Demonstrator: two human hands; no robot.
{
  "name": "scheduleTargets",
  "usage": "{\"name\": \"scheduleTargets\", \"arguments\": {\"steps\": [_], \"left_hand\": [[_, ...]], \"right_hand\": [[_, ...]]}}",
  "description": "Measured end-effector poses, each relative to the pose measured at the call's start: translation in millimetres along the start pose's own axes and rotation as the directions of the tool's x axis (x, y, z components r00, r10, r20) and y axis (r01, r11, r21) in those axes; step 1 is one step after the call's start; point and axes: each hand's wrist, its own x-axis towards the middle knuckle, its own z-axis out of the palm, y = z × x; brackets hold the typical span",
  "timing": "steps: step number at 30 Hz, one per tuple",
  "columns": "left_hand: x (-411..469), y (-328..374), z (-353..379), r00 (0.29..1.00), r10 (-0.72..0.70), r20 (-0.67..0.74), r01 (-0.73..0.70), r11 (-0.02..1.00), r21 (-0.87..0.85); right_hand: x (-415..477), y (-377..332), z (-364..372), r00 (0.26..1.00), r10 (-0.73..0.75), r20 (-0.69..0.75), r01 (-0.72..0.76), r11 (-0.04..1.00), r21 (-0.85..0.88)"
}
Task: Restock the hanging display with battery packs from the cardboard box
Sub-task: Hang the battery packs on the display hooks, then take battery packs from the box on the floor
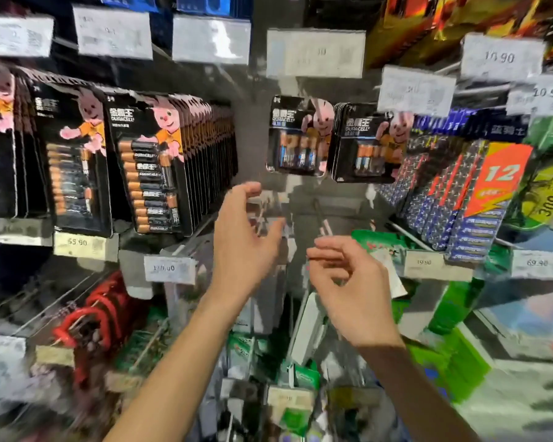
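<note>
Head view: left hand [246, 237] spread, empty; right hand [348, 282] half-curled, empty, both below 2 hanging packs [297, 138], near a bare hook [321, 215]. Box not visible. Packs likely light, stiff card, slick blister; grip card edges, near hang-hole.
</note>
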Motion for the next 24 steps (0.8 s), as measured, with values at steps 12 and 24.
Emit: {"name": "scheduleTargets", "arguments": {"steps": [12, 24], "left_hand": [[-218.8, -14.7, -103.0, 0.941, -0.021, 0.338, -0.157, 0.857, 0.491], [-510.9, -6.8, -167.7, 0.763, -0.524, 0.378, 0.005, 0.589, 0.808]], "right_hand": [[-167.6, 69.5, 13.7, 0.916, 0.072, 0.394, 0.102, 0.909, -0.404], [-398.8, 106.8, 12.6, 0.577, 0.244, 0.779, 0.14, 0.911, -0.389]]}}
